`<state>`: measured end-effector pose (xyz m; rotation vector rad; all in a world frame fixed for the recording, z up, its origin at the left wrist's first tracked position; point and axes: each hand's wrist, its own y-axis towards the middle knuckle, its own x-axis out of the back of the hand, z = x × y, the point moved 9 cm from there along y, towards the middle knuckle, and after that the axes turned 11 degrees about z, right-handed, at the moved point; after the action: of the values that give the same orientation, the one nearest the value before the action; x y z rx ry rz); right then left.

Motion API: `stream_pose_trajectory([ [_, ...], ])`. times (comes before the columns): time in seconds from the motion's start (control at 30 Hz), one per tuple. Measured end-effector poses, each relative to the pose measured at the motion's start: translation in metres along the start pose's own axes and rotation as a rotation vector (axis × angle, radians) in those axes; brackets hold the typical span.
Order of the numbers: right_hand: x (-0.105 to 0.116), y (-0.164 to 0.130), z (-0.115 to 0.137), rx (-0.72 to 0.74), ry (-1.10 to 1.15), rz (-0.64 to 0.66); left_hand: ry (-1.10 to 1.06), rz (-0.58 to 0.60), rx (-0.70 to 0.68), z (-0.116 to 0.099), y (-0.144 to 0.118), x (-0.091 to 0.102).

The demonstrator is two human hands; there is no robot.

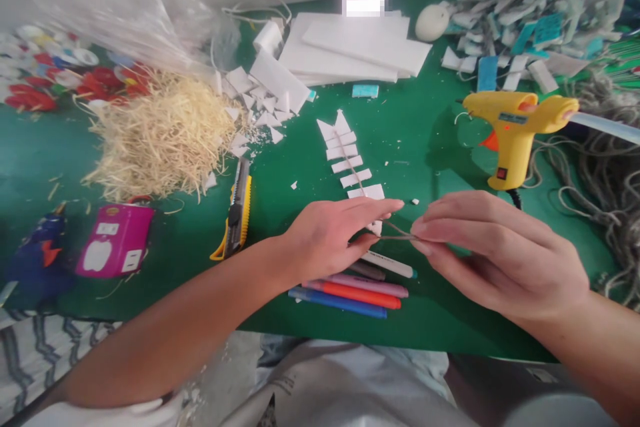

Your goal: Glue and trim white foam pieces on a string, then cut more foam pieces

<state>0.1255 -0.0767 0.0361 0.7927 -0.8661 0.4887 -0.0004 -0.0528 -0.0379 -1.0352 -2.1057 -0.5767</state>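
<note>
Green desk [430, 320]: both hands meet mid-desk, left hand [327, 237] and right hand [495, 253] pinching thin twine [395, 235], its end hidden; white foam strips [350, 153] along it.

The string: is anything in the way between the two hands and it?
Nothing visible. The left hand and the right hand both pinch the string directly, fingertips on it. The string runs up the row of white strips on the green table. The markers lie below the hands, clear of it.
</note>
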Motion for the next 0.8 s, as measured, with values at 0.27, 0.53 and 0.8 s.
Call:
stream_pose_trajectory([
  [0.27, 0.007, -0.006, 0.012, 0.123, 0.001, 0.007, -0.021, -0.059, 0.072, 0.009, 0.002, -0.001],
  [0.53, 0.012, -0.007, 0.024, 0.231, 0.001, 0.091, 0.047, -0.115, 0.032, 0.003, 0.001, 0.006],
  [0.8, 0.01, -0.008, 0.026, 0.227, -0.017, 0.063, 0.162, -0.138, -0.018, -0.006, 0.0, 0.01],
])
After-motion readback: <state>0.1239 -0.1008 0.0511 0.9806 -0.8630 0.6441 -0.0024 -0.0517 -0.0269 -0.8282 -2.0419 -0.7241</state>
